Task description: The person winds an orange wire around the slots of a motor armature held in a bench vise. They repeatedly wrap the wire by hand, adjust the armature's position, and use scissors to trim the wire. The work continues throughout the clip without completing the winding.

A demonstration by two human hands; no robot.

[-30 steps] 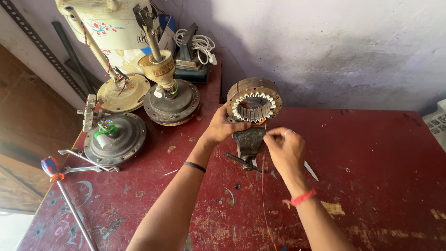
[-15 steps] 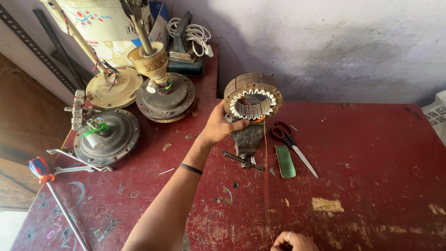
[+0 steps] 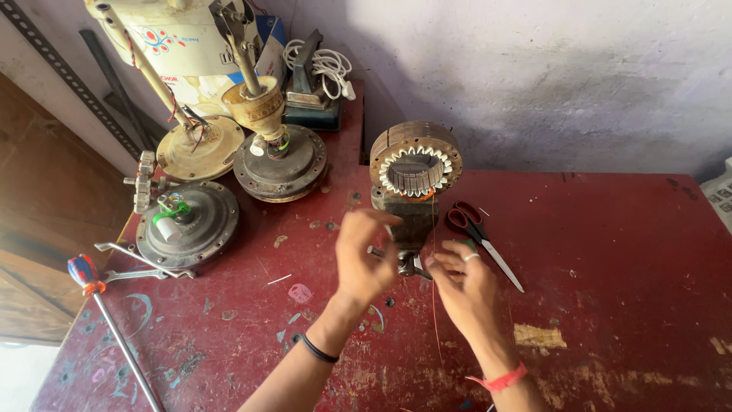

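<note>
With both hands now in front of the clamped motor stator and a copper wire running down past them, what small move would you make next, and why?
Probably lift the right hand, which seems to pinch the thin copper wire, up toward the slotted ring of the stator to feed the wire into a slot. The stator stands upright on its clamp, the left hand hovers beside it, blurred, and the wire hangs loose below.

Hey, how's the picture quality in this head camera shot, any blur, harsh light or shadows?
In the head view, the left hand is smeared by motion blur, the right hand slightly less so; the stator ring and scissors stay sharp. Soft daylight covers the red table, the wall darkens toward the upper left, and the bottom-left corner is blown out white.
</note>
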